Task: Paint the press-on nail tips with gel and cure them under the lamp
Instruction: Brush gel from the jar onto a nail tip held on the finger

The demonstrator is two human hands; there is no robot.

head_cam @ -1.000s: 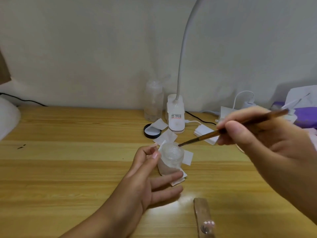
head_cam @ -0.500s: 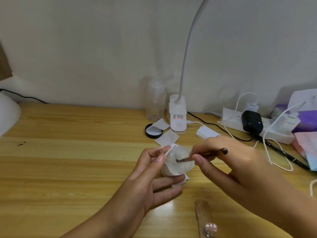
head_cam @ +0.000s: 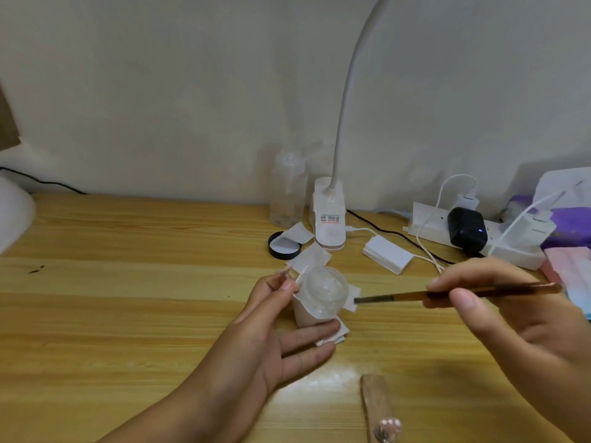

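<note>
Head view. Lamp base [head_cam: 329,219] is a white clip type at the back of the wooden table [head_cam: 128,282], with a white gooseneck rising out of frame. It carries one label with an orange stripe and small print, too small to read. No other writing shows.

Containers: one small clear jar [head_cam: 321,295], open, holding clear glossy material, in front of the lamp base. One clear plastic bottle [head_cam: 287,190] stands just left of the lamp base; its contents cannot be told. One black lid [head_cam: 284,246] lies flat, front-left of the lamp base.

Left hand [head_cam: 281,340] grips the jar, thumb and forefinger curled on its left side, other fingers straight along its front. White paper wraps the jar. Right hand [head_cam: 499,314] pinches one brown brush [head_cam: 447,294] between thumb and fingers. The bristle tip is just right of the jar, not touching it.

One pale nail tip [head_cam: 388,433] sits on the near end of one wooden stick [head_cam: 379,407], well in front of the lamp base at the bottom edge.

At least four white paper squares [head_cam: 311,259] lie between the lamp base and the jar. One white box [head_cam: 387,254] is front-right of the lamp base. One white power strip [head_cam: 511,254] lies right of the lamp base, with one black adapter [head_cam: 467,230] and two white chargers [head_cam: 537,230] plugged in.
</note>
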